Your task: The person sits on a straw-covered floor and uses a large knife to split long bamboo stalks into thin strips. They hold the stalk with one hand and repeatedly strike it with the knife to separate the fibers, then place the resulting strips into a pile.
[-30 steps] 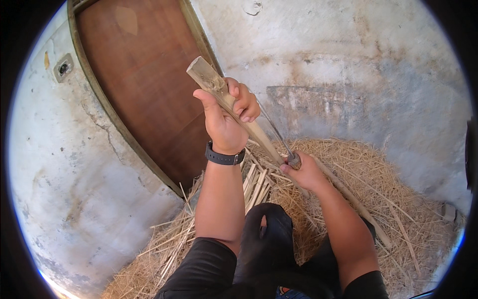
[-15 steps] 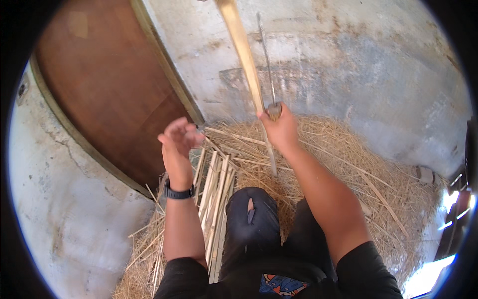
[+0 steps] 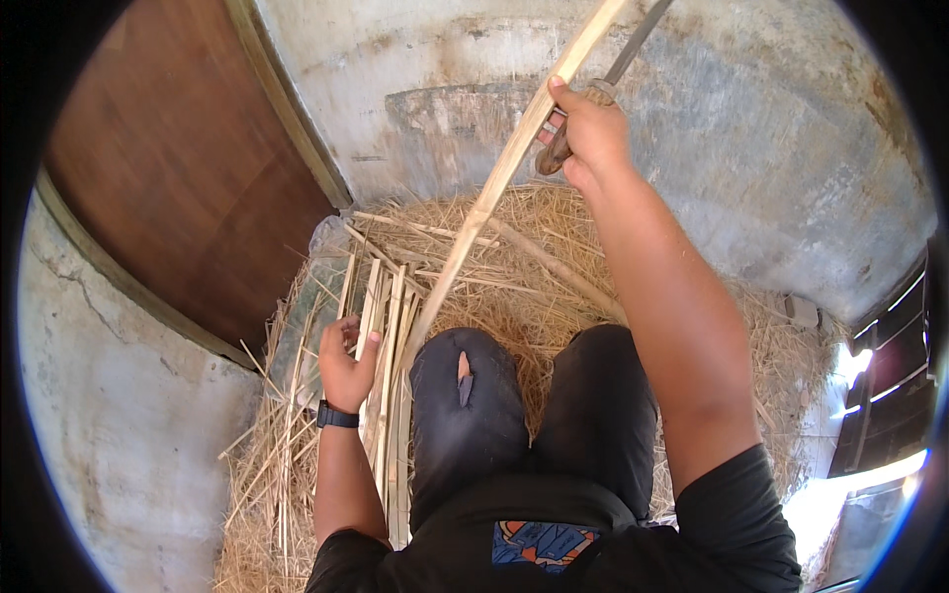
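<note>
My right hand (image 3: 593,128) is raised in front of the wall. Its fingers wrap the wooden handle of a long-bladed knife (image 3: 638,44), and the thumb presses a long pale bamboo strip (image 3: 482,203) beside it. The strip slants from the top of the view down to just left of my knee. On the left, my left hand (image 3: 346,366), with a dark watch on its wrist, hovers over or touches a pile of split bamboo strips (image 3: 395,326). Its thumb stands apart from the loosely bent fingers, with nothing seen in them.
Straw-like shavings (image 3: 554,212) cover the floor, with a round stick (image 3: 559,267) lying on them. A stained wall (image 3: 445,119) rises ahead; a brown door (image 3: 188,158) is at left. My bent knees (image 3: 465,385) are in the middle. A small block (image 3: 801,311) sits at right.
My right hand has lifted up and to the right with the knife and bamboo strip, both now slanting rightward. My left hand has dropped to the strip pile.
</note>
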